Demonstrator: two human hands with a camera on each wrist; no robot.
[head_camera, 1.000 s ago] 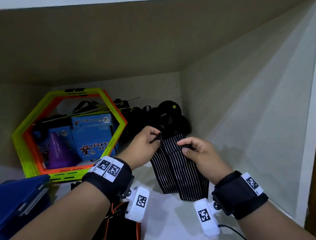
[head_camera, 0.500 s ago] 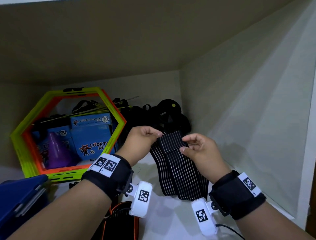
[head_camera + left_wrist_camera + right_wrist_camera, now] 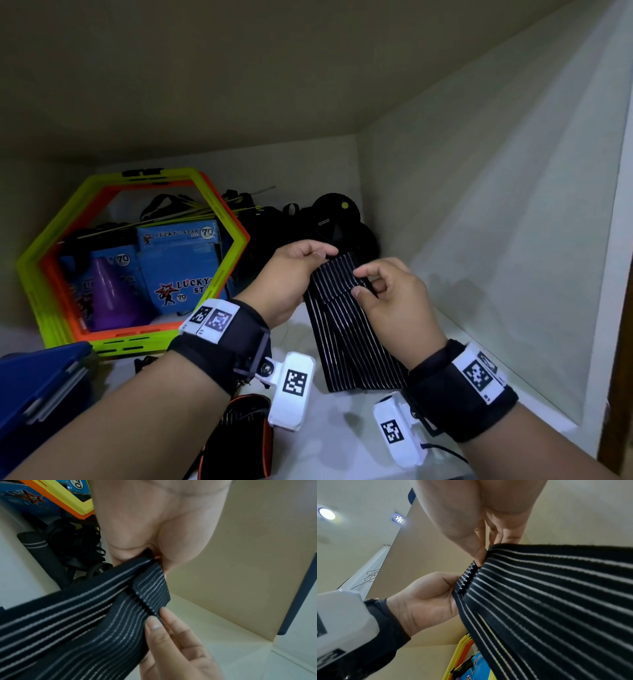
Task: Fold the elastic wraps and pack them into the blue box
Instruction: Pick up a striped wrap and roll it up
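Observation:
A black elastic wrap [image 3: 352, 342] with thin white stripes hangs between both hands above the white shelf floor, its top end folded down as a short flap. My left hand [image 3: 298, 270] pinches the wrap's upper left edge, and the left wrist view shows the fabric [image 3: 85, 622] clamped between thumb and fingers. At the flap's right edge, my right hand [image 3: 373, 287] pinches the fabric with thumb and forefinger, seen close in the right wrist view [image 3: 481, 557]. The blue box [image 3: 37, 387] lies at the lower left, partly out of frame.
Yellow-green and orange hexagon rings [image 3: 51, 260] lean at the back left around blue Lucky Star boxes [image 3: 181, 260] and a purple cone [image 3: 109, 291]. Black gear [image 3: 332, 219] is piled in the back corner. A black-and-orange item [image 3: 239, 438] lies under my left wrist. The shelf wall [image 3: 513, 240] is close on the right.
The top end of the wrap has been turned over into a flap that now lies lower down the front. Both hands have moved slightly apart along the fold.

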